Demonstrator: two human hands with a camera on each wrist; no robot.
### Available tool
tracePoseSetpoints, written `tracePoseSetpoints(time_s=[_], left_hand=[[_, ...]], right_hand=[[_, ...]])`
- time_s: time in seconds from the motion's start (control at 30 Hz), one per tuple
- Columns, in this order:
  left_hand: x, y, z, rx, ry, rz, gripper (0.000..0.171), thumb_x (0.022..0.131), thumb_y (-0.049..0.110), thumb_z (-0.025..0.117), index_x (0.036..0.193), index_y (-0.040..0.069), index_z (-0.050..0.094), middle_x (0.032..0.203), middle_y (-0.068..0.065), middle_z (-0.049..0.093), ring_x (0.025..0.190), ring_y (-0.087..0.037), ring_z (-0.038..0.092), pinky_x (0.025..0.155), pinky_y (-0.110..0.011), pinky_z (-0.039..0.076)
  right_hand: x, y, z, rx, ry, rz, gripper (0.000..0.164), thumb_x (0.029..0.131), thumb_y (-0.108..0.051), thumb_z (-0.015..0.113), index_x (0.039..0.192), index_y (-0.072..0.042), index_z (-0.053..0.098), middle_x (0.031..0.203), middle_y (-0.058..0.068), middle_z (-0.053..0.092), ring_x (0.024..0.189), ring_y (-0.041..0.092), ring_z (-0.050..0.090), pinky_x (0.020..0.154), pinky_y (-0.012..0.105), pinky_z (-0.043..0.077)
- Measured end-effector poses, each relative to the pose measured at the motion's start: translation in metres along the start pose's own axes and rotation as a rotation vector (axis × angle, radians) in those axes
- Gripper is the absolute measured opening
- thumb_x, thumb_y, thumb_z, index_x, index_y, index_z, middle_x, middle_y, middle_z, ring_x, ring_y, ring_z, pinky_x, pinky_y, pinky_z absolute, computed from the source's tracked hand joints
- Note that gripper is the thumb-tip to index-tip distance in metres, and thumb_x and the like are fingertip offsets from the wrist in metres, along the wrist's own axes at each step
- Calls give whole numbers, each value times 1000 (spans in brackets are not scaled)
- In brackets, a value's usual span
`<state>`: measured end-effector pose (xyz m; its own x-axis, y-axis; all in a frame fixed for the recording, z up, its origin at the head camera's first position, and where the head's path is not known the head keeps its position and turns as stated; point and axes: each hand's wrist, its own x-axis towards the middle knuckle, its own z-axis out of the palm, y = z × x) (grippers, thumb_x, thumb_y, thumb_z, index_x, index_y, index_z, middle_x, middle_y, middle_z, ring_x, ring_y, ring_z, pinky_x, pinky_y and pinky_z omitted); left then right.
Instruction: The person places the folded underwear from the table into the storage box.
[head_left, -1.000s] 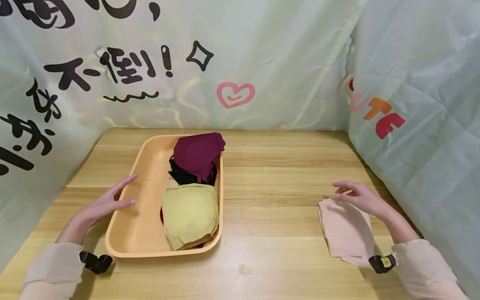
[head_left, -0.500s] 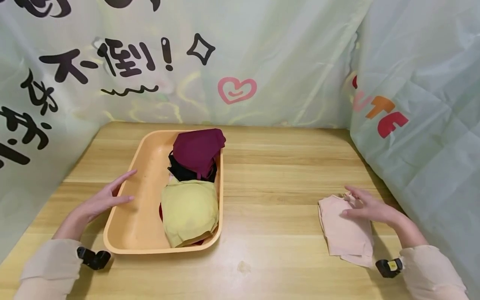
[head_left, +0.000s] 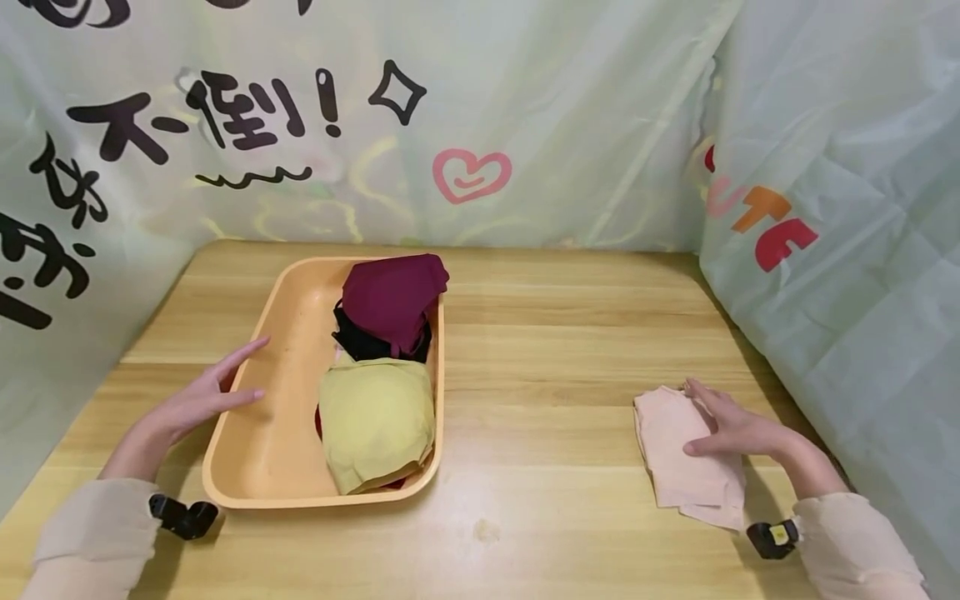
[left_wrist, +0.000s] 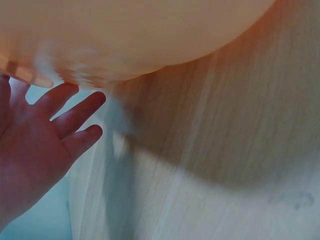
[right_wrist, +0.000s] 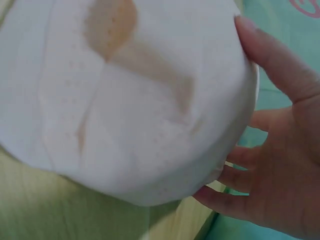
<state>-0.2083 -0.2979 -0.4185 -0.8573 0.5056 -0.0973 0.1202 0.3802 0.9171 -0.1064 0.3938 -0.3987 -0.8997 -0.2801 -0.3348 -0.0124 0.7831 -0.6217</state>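
Folded garments partly binned; one pale peach piece was out on the surface.

We noted the right hand (head_left: 738, 429) lying flat with relaxed fingers on the folded peach cloth (head_left: 686, 462) at the near right of the surface (head_left: 540, 375), pressing but not gripping it. The left hand (head_left: 191, 404) rested open against the left rim of the orange tray (head_left: 247, 500), holding nothing. The tray held a yellow bundle (head_left: 377, 421), a black piece (head_left: 356, 342) and a maroon piece (head_left: 393, 296). We judged the peach cloth yet to go in.

Back sheet (head_left: 525, 100): "不倒!" (heart beside); right sheet (head_left: 847, 208): "UTE".
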Motion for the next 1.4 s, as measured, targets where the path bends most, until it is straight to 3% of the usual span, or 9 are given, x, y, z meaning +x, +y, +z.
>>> tracePoseSetpoints(time_s=[0.17,0.33,0.43,0.57,0.73,0.97,1.13,1.4], left_hand=[[-1,-1,1,-6,8,-6,73,89,6,54,147,12,11,150,-21,-7,132,-37,-15,96,-68,-4],[0,2,0,-2,9,-20,73,89,7,54,147,14,11,150,-22,-8,132,-40,-16,95,-69,-4],[1,3,-1,5,2,-21,73,89,8,54,148,14,11,150,-22,-8,131,-42,-17,94,-69,-4],[2,4,-2,9,0,-17,74,89,7,55,148,15,11,150,-21,-7,132,-41,-16,95,-69,-4],[3,3,-2,2,2,-19,74,89,7,55,148,15,11,150,-22,-7,132,-39,-15,96,-68,-4],[2,2,-1,-18,-1,-25,74,88,7,55,147,13,11,150,-22,-8,132,-39,-17,96,-68,-4],[2,2,-1,-23,-2,-29,74,88,7,55,147,11,11,150,-22,-10,132,-38,-17,96,-67,-3],[-1,0,0,-20,6,-34,74,88,7,55,147,12,11,149,-23,-9,131,-41,-17,96,-68,-4]], right_hand=[[4,0,1,-8,26,-14,101,73,-18,73,139,15,4,131,40,23,114,52,17,85,66,20],[9,1,1,18,37,-13,98,74,-15,72,138,16,6,134,44,16,120,57,13,89,67,17],[10,0,1,45,38,6,92,76,-16,71,139,15,10,136,44,16,121,57,17,91,65,22],[11,-3,2,47,48,9,81,81,-19,66,140,8,18,130,36,35,111,42,40,85,47,38],[18,-13,1,57,90,-26,71,85,-22,63,140,3,25,131,29,39,111,33,40,83,38,39],[32,-34,2,245,112,-48,67,88,-20,58,142,-1,23,130,23,40,98,8,49,78,20,42],[41,-51,5,394,95,-106,66,89,-13,55,143,1,19,123,22,42,85,11,59,72,26,49],[50,-72,6,552,57,-164,62,90,-7,52,142,-1,18,109,2,54,76,20,64,64,36,53]])
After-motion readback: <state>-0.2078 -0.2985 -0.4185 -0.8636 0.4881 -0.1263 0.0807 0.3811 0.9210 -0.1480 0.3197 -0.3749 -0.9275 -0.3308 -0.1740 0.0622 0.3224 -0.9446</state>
